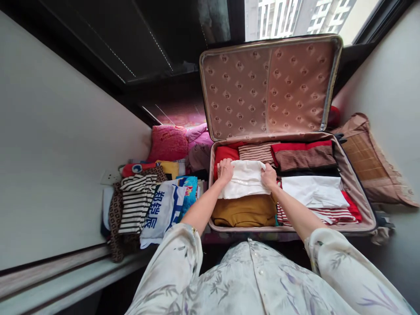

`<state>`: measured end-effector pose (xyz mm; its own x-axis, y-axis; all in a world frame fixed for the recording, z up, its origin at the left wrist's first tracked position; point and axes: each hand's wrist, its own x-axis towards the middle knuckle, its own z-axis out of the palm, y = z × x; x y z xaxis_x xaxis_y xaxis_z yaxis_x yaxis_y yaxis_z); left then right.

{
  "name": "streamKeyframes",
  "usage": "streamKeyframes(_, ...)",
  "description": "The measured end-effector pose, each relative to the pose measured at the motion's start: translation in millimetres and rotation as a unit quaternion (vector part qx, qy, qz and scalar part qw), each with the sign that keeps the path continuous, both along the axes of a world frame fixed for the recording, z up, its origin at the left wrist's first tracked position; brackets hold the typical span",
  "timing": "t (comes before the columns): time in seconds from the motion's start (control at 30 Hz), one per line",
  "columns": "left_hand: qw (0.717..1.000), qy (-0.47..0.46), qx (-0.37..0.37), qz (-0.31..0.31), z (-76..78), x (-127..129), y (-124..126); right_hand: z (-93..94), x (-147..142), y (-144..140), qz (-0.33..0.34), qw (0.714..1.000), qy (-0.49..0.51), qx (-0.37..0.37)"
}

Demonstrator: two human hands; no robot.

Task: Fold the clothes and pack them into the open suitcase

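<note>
A folded white garment (246, 180) lies over the left half of an open suitcase (359, 183). My left hand (225, 171) grips its left edge, and my right hand (269, 176) has fingers closed on its right edge. Just below it is a folded mustard-coloured garment (244, 213). Behind it sit a red garment (226, 153) and a striped one (257, 153). On the right half lie a folded brown-and-red garment (303, 155), another white garment (313, 191) and red-and-white striped cloth (337, 215).
Piles of clothes stand to the left, with a black-and-white striped garment (136, 203) and a white printed one (162, 212). A pink cushion (169, 143) rests behind them. The raised suitcase lid (269, 87) leans near the window. A brown cushion (370, 162) is at the right wall.
</note>
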<state>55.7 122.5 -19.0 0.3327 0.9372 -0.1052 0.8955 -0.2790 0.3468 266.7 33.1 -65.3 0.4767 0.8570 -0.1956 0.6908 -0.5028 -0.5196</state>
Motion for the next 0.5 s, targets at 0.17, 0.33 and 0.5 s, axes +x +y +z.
streamKeyframes(0.17, 0.992, 0.041, 0.083, -0.091, -27.8, -2.1, -52.0, 11.4, -20.9, -6.7, 0.077, 0.99, -0.099, 0.064)
streamKeyframes(0.33, 0.996, 0.055, -0.019, -0.07, -66.6, -11.6, -68.4, 1.3, -48.4, -16.7, 0.231, 0.955, -0.175, 0.066)
streamKeyframes(0.5, 0.994, 0.027, -0.087, -0.06, -71.7, -2.1, -60.7, -13.2, -44.7, -16.7, 0.239, 0.954, -0.18, 0.005)
